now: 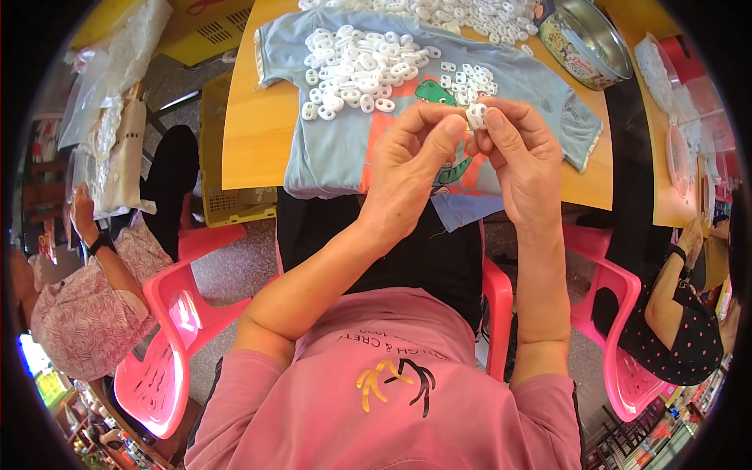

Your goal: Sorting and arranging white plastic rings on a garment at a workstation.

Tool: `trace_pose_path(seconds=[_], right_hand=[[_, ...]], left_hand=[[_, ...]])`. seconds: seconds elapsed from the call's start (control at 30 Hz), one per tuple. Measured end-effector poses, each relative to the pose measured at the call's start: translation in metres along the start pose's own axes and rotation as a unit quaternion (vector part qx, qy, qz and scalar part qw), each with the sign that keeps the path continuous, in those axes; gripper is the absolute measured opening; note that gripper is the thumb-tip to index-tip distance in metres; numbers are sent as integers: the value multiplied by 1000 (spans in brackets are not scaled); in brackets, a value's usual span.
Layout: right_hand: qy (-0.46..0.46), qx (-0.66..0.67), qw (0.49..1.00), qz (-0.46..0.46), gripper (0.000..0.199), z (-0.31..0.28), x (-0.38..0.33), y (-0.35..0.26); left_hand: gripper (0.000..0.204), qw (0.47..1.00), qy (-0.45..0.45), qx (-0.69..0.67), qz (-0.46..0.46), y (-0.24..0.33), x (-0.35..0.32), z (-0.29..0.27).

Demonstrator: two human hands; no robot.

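My right hand [521,153] pinches a small white plastic piece with holes [475,117] between thumb and fingers. Just left of it, my left hand [415,160] has its thumb and index finger pressed together, their tips close to the piece. Whatever those left fingertips hold, if anything, is hidden. Both hands are over a light blue T-shirt [329,160] with a green dinosaur print, spread on the wooden table [249,141]. Beyond my left hand lies a heap of white oval two-hole plastic pieces [356,66]. Smaller white plastic pieces [470,81] form a little pile just beyond my fingers.
More white pieces [470,16] are heaped at the table's far edge, beside a round metal tin [583,47]. Pink plastic chairs [168,345] stand on both sides. One person [94,305] sits at the left, another [677,321] at the right. A yellow crate [223,200] is at the left.
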State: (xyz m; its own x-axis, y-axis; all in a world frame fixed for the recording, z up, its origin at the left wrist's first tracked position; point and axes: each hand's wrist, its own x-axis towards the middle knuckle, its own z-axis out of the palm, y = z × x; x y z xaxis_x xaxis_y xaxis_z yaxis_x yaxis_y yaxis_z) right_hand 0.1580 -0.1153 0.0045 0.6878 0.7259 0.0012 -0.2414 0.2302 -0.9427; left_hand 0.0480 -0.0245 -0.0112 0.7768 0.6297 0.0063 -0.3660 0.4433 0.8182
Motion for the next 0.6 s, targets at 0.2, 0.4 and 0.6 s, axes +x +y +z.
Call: trace_pose_path(seconds=[0.2,0.4,0.6], right_hand=[[-54,29,996,60,46,6,-5,-16],[-93,55,991,78,60,7,-9,-16],[-92,56,990,90,62,14,-14,-24]], left_hand=[[42,991,-74,102,44,3,0,-4],[42,992,-116,35,40,-5,-1,-1],[42,988,-141,-59,-11,-7,-3,-6]])
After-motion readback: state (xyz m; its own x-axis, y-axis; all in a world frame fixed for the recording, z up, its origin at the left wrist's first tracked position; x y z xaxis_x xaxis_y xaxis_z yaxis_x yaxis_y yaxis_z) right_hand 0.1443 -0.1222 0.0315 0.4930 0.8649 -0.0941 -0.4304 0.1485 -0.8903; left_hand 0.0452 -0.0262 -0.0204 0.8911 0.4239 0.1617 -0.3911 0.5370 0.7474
